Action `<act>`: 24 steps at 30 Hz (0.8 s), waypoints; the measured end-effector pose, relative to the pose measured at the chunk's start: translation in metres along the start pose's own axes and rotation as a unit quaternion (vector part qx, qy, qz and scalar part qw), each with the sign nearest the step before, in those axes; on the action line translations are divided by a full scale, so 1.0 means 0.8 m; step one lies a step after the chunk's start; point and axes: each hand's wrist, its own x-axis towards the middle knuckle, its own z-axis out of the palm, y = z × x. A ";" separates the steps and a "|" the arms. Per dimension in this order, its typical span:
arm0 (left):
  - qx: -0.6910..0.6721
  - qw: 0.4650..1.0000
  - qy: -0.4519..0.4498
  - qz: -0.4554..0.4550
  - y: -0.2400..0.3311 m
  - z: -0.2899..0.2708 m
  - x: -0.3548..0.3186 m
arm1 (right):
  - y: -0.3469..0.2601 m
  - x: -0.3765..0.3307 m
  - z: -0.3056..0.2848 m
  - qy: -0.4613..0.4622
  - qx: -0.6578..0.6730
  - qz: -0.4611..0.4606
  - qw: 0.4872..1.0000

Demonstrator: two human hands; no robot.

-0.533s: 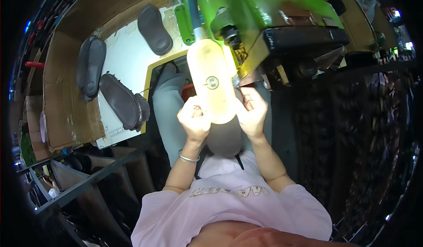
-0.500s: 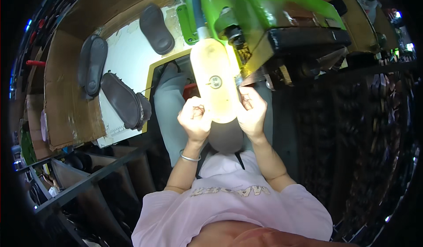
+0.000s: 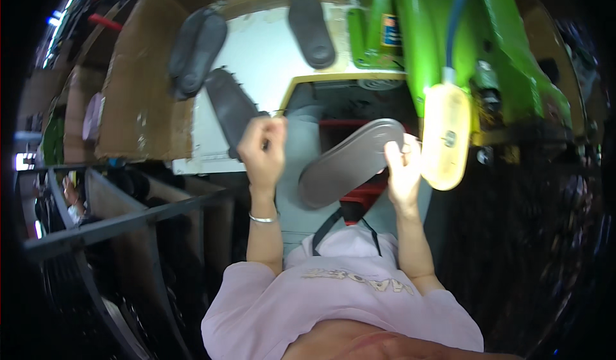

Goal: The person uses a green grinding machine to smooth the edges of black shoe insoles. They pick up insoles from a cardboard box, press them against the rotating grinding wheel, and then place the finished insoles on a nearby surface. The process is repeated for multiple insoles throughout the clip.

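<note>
Head view: right fingers (image 3: 394,156) pinch grey sole (image 3: 346,167) beside yellow lamp (image 3: 447,158); left fingers (image 3: 268,128) curl, partly hiding dark sole (image 3: 229,106)

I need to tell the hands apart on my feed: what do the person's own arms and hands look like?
The left hand and right hand are ungloved. A thin silvery bangle circles the left wrist; none shows on the right. Both sleeves are short and pale pink.
</note>
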 end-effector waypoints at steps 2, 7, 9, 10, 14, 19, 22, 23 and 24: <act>0.158 0.983 0.069 -0.063 -0.016 -0.046 0.046 | 0.012 0.012 0.003 -0.004 0.149 0.106 0.983; 0.359 0.927 0.024 -0.106 -0.116 -0.079 0.094 | 0.033 0.031 0.085 -0.046 0.383 0.288 0.876; 0.414 0.891 -0.036 -0.180 -0.094 -0.053 0.100 | 0.045 0.047 0.132 -0.066 0.446 0.313 0.836; 0.390 0.903 -0.027 -0.176 -0.093 -0.056 0.099 | 0.053 0.055 0.160 -0.079 0.480 0.318 0.814; 0.277 0.940 0.027 -0.199 -0.073 -0.061 0.091 | 0.070 0.104 0.257 0.017 0.484 0.333 0.809; -0.185 0.960 0.096 -0.189 -0.073 -0.069 0.036 | 0.075 0.080 0.205 -0.158 0.186 0.279 0.929; -0.340 0.904 0.030 -0.257 -0.010 -0.037 -0.028 | 0.047 0.034 0.095 -0.353 -0.012 0.218 0.910; -0.355 0.898 0.010 -0.259 0.009 -0.016 -0.047 | 0.051 0.020 0.058 -0.405 -0.023 0.184 0.895; -0.336 0.910 -0.019 -0.245 0.022 -0.003 -0.066 | 0.029 0.002 0.038 -0.439 -0.034 0.223 0.870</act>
